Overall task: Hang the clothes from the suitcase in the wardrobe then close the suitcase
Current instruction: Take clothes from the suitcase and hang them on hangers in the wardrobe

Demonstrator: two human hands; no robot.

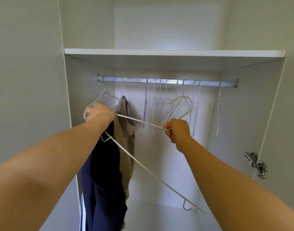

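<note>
Inside the open wardrobe a metal rail (168,82) runs across under a shelf. A beige garment (125,124) hangs from the rail at the left. My left hand (99,112) grips a dark navy garment (103,177) and one end of a white hanger (143,162). My right hand (176,130) pinches that hanger's other end near its hook. The hanger's long bar slants down toward the lower right. The suitcase is out of view.
Several bare white hangers and one purple hanger (145,104) hang along the rail's middle and right. A white shelf (174,53) sits above the rail. A door hinge (256,164) is on the right wardrobe wall.
</note>
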